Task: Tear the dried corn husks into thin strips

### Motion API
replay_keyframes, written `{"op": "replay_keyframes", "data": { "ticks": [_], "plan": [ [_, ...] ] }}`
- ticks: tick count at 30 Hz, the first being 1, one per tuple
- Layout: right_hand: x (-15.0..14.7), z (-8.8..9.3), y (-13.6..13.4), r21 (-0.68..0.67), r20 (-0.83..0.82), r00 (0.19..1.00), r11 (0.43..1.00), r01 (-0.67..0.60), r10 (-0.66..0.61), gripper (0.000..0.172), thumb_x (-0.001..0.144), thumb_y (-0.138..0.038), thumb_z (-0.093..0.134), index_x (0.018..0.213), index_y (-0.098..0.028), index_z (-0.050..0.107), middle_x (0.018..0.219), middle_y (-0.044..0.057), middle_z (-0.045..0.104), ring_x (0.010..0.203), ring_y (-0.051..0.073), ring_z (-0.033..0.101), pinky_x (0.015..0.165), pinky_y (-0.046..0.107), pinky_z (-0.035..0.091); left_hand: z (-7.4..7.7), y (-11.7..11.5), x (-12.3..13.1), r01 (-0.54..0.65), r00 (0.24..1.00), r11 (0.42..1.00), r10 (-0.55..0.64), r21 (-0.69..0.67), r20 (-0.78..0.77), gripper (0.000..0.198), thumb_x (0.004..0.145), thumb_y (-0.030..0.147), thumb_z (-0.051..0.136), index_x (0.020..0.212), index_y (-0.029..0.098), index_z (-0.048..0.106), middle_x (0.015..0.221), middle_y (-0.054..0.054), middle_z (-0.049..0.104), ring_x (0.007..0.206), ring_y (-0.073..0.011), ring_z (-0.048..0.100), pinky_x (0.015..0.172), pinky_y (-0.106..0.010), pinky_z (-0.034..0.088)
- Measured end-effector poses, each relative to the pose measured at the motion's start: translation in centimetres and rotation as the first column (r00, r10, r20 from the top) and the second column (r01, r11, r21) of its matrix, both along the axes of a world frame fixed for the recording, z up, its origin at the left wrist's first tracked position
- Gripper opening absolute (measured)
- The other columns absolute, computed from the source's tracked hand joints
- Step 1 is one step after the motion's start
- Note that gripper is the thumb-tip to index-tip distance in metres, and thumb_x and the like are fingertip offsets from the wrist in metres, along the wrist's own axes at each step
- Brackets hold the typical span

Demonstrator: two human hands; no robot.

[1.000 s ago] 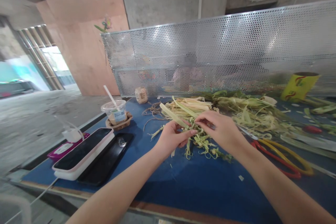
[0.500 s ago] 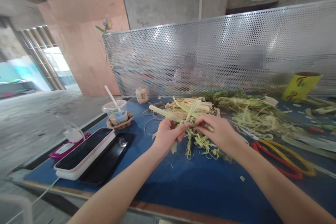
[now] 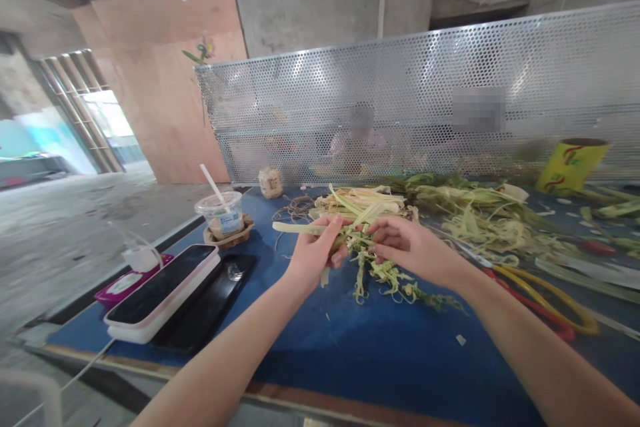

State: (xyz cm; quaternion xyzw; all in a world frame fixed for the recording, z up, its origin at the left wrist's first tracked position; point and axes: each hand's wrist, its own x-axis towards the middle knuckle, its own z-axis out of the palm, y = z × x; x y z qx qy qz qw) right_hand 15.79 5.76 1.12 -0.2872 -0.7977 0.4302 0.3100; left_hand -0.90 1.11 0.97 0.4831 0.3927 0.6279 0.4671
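Note:
My left hand (image 3: 313,255) is closed round a pale green leaf strip (image 3: 295,228) that sticks out to the left, held just above the blue table (image 3: 350,347). My right hand (image 3: 410,247) faces it, fingers curled and pinching the woven knot of strips (image 3: 357,238) between the two hands. Curly green trimmings (image 3: 390,277) hang and lie below the hands. A pile of cut leaf strips (image 3: 370,200) lies just behind them.
Scissors with red and yellow handles (image 3: 540,297) lie right of my right arm. At left sit two phones (image 3: 165,290), a drink cup with a straw (image 3: 220,213), a charger (image 3: 137,257). More leaves (image 3: 490,217) and a yellow cup (image 3: 570,163) stand before a perforated metal screen (image 3: 425,93).
The leaf strip in my left hand has swung down from slanting up-left to nearly level, pointing left. My right hand has turned and drawn slightly back from the knot.

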Motion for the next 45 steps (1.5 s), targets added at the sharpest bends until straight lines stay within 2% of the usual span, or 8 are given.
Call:
{"op": "replay_keyframes", "data": {
  "ticks": [4, 9, 19, 24, 34, 37, 41, 45],
  "plan": [
    [-1.1, -0.8, -0.2, -0.088, -0.07, 0.995, 0.994, -0.072, 0.065, 0.031, 0.076, -0.038, 0.054, 0.101, -0.021, 0.045, 0.074, 0.001, 0.058, 0.059, 0.011, 0.055, 0.057, 0.027, 0.046, -0.1, -0.2, 0.3, 0.026, 0.996, 1.0, -0.026, -0.005, -0.09, 0.027, 0.076, 0.041, 0.052, 0.08, 0.014, 0.055, 0.035, 0.008, 0.04, 0.03, -0.0038, 0.035, 0.033, -0.014, 0.024],
    [-2.0, -1.5, -0.2, -0.155, -0.217, 0.974, 0.984, -0.093, 0.058, 0.026, 0.074, -0.04, 0.057, 0.087, -0.019, 0.05, 0.056, -0.004, 0.052, 0.044, 0.007, 0.043, 0.043, 0.021, 0.034, -0.2, -0.5, 0.6, 0.069, 0.983, 0.997, -0.062, 0.035, -0.175, 0.036, 0.078, 0.04, 0.049, 0.104, 0.017, 0.054, 0.043, 0.005, 0.047, 0.034, -0.0062, 0.042, 0.034, -0.016, 0.025],
    [-2.5, -1.4, -1.1, -0.222, -0.313, 0.947, 0.964, -0.148, 0.074, 0.021, 0.076, -0.038, 0.054, 0.075, -0.017, 0.052, 0.047, -0.003, 0.054, 0.04, 0.008, 0.049, 0.039, 0.02, 0.026, -0.4, -1.0, 0.8, 0.183, 0.937, 0.981, -0.196, -0.072, -0.29, 0.055, 0.082, 0.046, 0.039, 0.131, 0.023, 0.03, 0.054, 0.001, 0.055, 0.047, -0.0112, 0.055, 0.037, -0.016, 0.031],
    [-2.3, -1.4, -1.2, -0.231, -0.345, 0.937, 0.964, -0.135, 0.049, 0.017, 0.077, -0.033, 0.054, 0.073, -0.017, 0.049, 0.048, -0.005, 0.05, 0.038, 0.007, 0.046, 0.041, 0.021, 0.03, -0.4, -1.2, 0.5, 0.21, 0.899, 0.977, -0.211, -0.045, -0.384, 0.056, 0.082, 0.044, 0.039, 0.132, 0.021, 0.028, 0.059, 0.0, 0.059, 0.046, -0.009, 0.054, 0.044, -0.019, 0.042],
    [-1.9, -1.6, -0.1, -0.351, -0.466, 0.88, 0.932, -0.089, -0.091, 0.021, 0.07, -0.033, 0.062, 0.066, -0.015, 0.051, 0.052, -0.004, 0.051, 0.04, 0.003, 0.036, 0.041, 0.019, 0.026, 0.0, -0.9, 0.2, 0.3, 0.917, 0.953, -0.303, -0.053, -0.26, 0.056, 0.082, 0.046, 0.038, 0.131, 0.022, 0.028, 0.078, -0.007, 0.063, 0.05, -0.0134, 0.06, 0.037, -0.019, 0.033],
    [-1.7, -1.6, 0.2, -0.34, -0.474, 0.875, 0.937, -0.082, -0.096, 0.02, 0.07, -0.032, 0.062, 0.066, -0.015, 0.052, 0.053, -0.004, 0.051, 0.042, 0.004, 0.039, 0.043, 0.02, 0.028, 0.0, -0.9, 0.2, 0.3, 0.904, 0.948, -0.319, -0.108, -0.285, 0.056, 0.081, 0.046, 0.039, 0.13, 0.019, 0.032, 0.067, -0.006, 0.062, 0.049, -0.013, 0.057, 0.04, -0.02, 0.036],
    [-1.6, -1.4, 0.3, -0.335, -0.449, 0.89, 0.939, -0.082, -0.083, 0.022, 0.067, -0.032, 0.065, 0.07, -0.016, 0.051, 0.053, -0.005, 0.051, 0.043, 0.004, 0.04, 0.045, 0.02, 0.029, -0.3, -0.6, 0.2, 0.163, 0.915, 0.982, -0.185, -0.093, -0.357, 0.058, 0.072, 0.034, 0.058, 0.125, 0.021, 0.038, 0.052, 0.002, 0.052, 0.045, -0.011, 0.049, 0.041, -0.019, 0.034],
    [-1.6, -1.3, 0.4, -0.275, -0.39, 0.915, 0.962, -0.01, -0.102, 0.025, 0.065, -0.035, 0.065, 0.07, -0.016, 0.05, 0.053, -0.005, 0.052, 0.041, 0.005, 0.039, 0.043, 0.02, 0.029, -0.4, -0.4, 0.1, -0.007, 0.894, 0.999, 0.024, 0.039, -0.447, 0.043, 0.071, 0.029, 0.058, 0.112, 0.02, 0.05, 0.055, 0.004, 0.048, 0.039, -0.0069, 0.038, 0.039, -0.019, 0.032]
  ]
}}
